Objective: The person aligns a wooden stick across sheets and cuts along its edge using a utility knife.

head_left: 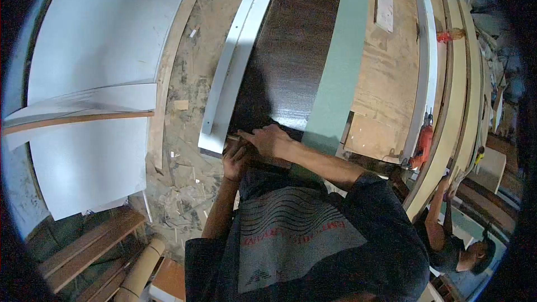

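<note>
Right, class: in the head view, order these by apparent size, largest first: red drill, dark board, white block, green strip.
1. Dark board
2. Green strip
3. Red drill and white block: too alike to rank

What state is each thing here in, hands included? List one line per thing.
Left hand: fingers bent, at the brown board's near end; grip unclear.
Right hand: index finger extended toward the left hand.
Brown board: lying flat.
White strip: lying lengthwise along the brown board's left side.
Red drill: set down, unheld.
Floor: littered with scraps.
</note>
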A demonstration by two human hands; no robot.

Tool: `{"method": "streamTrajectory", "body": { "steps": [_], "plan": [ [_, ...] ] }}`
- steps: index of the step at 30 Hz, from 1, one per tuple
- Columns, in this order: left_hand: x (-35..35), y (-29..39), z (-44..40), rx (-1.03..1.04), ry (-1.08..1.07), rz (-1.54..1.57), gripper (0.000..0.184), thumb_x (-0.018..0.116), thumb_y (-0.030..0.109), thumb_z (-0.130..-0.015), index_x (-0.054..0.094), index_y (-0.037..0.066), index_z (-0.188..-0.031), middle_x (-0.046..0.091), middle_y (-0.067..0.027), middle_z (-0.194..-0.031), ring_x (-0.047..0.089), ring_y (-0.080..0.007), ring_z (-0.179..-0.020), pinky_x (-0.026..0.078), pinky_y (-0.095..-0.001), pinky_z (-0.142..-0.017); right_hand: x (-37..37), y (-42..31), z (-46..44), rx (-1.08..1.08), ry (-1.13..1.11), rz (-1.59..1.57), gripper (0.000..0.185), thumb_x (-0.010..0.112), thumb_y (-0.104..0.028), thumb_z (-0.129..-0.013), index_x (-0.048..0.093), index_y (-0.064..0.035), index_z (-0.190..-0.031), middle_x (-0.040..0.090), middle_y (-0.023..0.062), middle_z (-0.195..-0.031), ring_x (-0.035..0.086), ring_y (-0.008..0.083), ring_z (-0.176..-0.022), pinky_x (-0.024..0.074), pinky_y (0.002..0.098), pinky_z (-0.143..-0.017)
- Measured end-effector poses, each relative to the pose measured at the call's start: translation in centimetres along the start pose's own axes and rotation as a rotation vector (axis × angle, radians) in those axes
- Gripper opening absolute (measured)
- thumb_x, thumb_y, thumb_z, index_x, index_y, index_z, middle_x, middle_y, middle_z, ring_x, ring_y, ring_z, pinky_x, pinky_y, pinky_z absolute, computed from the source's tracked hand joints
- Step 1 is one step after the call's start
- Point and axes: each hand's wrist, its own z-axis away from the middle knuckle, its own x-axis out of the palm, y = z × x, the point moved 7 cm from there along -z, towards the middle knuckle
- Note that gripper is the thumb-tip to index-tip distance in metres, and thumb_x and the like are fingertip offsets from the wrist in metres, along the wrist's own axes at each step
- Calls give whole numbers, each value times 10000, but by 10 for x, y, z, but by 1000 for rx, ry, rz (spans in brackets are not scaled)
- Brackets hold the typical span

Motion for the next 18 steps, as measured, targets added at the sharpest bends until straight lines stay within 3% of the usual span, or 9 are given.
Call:
{"method": "streamTrajectory", "body": {
  "steps": [4, 7, 10, 11, 13, 14, 15, 17, 18],
  "plan": [
    [0, 1, 1, 61, -16, 3, 249, 712, 142, -673, 712, 102, -919, 657, -137, -1135, 638, -342, -1032, 533, -420, -831, 2, -1, -2, -35, 82, 30, 691, 587, -190, -825, 316, -157, -1460, 655, 174, -963, 676, 325, -797, 560, 427, -688],
    [1, 4, 5, 239, -24, -152, 247, 706, 135, -682, 712, 88, -925, 648, -159, -1150, 644, -338, -1012, 533, -415, -831, 5, -2, -4, -24, 48, 28, 699, 605, -218, -821, 320, -170, -1458, 658, 175, -957, 673, 329, -792, 560, 425, -694],
    [5, -8, 10, 162, -41, -117, 247, 709, 142, -679, 717, 103, -923, 652, -132, -1155, 648, -325, -1004, 533, -414, -823, 11, 2, -5, -16, 76, 16, 699, 611, -209, -822, 320, -180, -1457, 655, 177, -963, 670, 327, -784, 552, 428, -695],
    [11, -39, 22, -46, -37, 28, 230, 710, 143, -677, 713, 114, -906, 653, -129, -1151, 650, -320, -998, 540, -407, -797, 10, 5, -1, -9, 78, 15, 699, 611, -209, -822, 320, -180, -1457, 655, 177, -963, 670, 327, -784, 552, 428, -695],
    [10, -47, 14, -250, -35, 175, 214, 711, 144, -676, 708, 125, -888, 655, -126, -1147, 652, -315, -992, 546, -400, -770, 2, 9, 17, -11, 45, -49, 674, 609, -189, -822, 349, -183, -1444, 661, 172, -941, 670, 324, -788, 538, 438, -680],
    [5, -22, 5, 1, -74, -29, 221, 711, 143, -676, 713, 129, -897, 659, -122, -1134, 652, -319, -988, 548, -404, -763, 1, 11, 25, -7, 45, -50, 674, 609, -189, -822, 349, -183, -1444, 661, 172, -941, 670, 324, -788, 538, 438, -680],
    [5, 3, -1, 256, -110, -232, 229, 712, 142, -676, 718, 133, -905, 663, -117, -1120, 651, -322, -984, 550, -408, -756, 0, 14, 34, -3, 74, -77, 560, 554, -184, -848, 420, -161, -1391, 665, 177, -917, 670, 332, -785, 536, 444, -669],
    [5, 3, -1, 224, -75, -192, 212, 711, 145, -676, 714, 126, -888, 668, -107, -1100, 649, -322, -979, 551, -405, -758, 1, 19, 50, 1, 103, -101, 466, 499, -179, -875, 492, -138, -1339, 668, 182, -893, 671, 340, -782, 535, 450, -657],
    [3, -3, 2, 188, -45, -154, 196, 709, 149, -676, 711, 119, -870, 673, -96, -1080, 648, -323, -973, 551, -401, -760, 3, 21, 58, 17, 115, -98, 496, 563, -169, -824, 516, -128, -1316, 662, 171, -860, 664, 342, -774, 526, 451, -671]
  ]
}}
